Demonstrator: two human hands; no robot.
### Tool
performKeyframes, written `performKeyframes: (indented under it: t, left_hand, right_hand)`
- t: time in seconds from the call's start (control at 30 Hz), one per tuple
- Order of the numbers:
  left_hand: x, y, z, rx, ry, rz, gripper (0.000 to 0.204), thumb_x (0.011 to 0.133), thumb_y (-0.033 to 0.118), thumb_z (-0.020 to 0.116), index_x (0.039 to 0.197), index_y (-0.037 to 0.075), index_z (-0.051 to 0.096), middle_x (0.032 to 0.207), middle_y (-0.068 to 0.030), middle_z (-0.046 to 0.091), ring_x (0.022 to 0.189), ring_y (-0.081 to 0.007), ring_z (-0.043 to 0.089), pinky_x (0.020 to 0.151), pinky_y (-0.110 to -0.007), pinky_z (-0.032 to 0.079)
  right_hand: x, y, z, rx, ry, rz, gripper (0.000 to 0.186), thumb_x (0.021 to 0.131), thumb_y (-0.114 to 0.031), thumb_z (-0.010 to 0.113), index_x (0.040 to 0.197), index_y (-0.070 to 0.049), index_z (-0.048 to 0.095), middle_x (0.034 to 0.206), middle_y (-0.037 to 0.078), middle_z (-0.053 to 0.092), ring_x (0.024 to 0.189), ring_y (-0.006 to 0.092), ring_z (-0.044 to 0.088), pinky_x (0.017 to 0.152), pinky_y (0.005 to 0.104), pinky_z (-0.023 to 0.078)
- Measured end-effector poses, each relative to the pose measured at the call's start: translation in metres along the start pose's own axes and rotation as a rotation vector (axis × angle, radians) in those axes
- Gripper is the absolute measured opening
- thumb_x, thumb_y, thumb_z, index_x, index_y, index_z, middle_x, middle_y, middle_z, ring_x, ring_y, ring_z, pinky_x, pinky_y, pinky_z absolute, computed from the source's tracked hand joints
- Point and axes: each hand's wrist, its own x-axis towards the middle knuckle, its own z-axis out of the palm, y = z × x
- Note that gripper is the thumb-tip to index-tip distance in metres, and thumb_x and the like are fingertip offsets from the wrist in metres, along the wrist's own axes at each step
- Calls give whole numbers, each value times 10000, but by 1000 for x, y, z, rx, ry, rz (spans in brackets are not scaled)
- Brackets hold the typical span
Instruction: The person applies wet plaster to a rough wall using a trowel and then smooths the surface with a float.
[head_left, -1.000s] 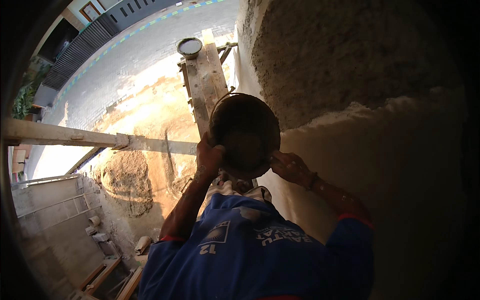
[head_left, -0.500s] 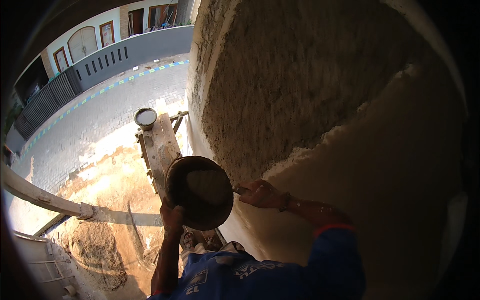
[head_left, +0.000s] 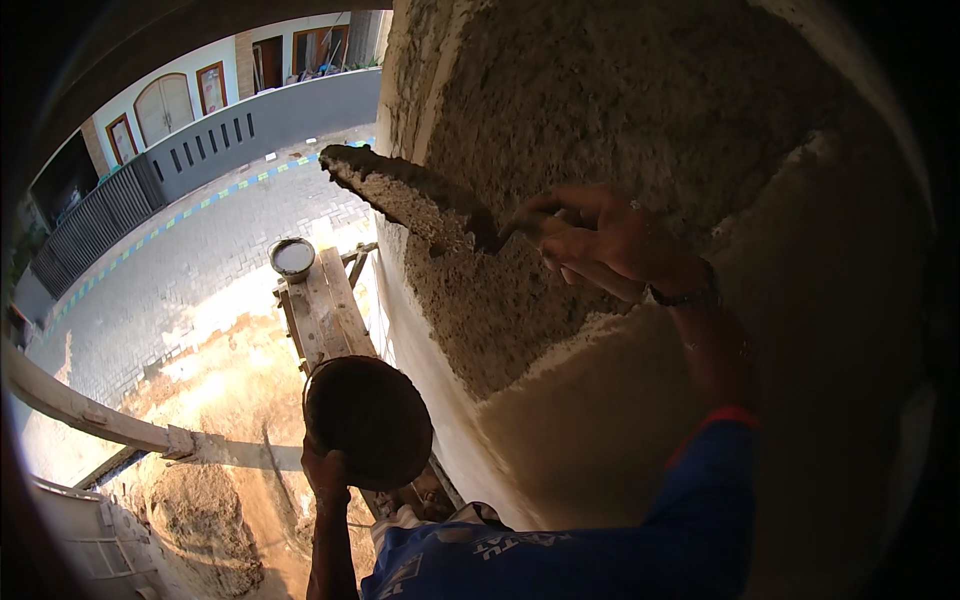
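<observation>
My right hand [head_left: 600, 240] is raised against the rough plastered wall [head_left: 640, 110] and grips a trowel [head_left: 420, 200] loaded with wet grey mortar, its blade pointing up and left. My left hand [head_left: 328, 478] holds a dark round pan [head_left: 368, 420] by its lower rim, low and to the left of the wall. My blue sleeve [head_left: 700, 510] fills the bottom of the view.
A wooden scaffold plank [head_left: 325, 305] runs along the wall below me, with a small bucket [head_left: 292, 258] at its far end. Far below lie a paved street [head_left: 180, 280], a mound of sand [head_left: 200, 510], a wooden pole [head_left: 90, 415] and a grey fence wall [head_left: 260, 125].
My right hand has lifted from beside the pan to high on the wall, carrying a trowel of mortar. The pan has dropped lower in the view as my head turned upward.
</observation>
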Motion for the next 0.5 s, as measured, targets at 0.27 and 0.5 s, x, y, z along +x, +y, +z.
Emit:
performKeyframes:
  t: [0.27, 0.5]
  left_hand:
    - [-10, -26, 14, 73, -76, -40, 577, 642, -65, 487, 1216, -42, 547, 1097, -193, 653, 1027, -296, 633, 909, -355, 479]
    - [-18, -14, 12, 194, -53, -91, 570, 646, -37, 503, 1213, -46, 551, 1087, -197, 663, 1010, -301, 645, 893, -363, 487]
  right_hand:
    - [-47, 62, -187, -426, 996, 227, 550, 892, -364, 595, 1333, -49, 499, 734, 21, 557, 576, 88, 526, 513, 278, 460]
    - [-66, 99, -50, -212, 569, 443, 604, 868, -340, 651, 1372, -61, 466, 912, 65, 640, 643, 91, 598, 585, 255, 527]
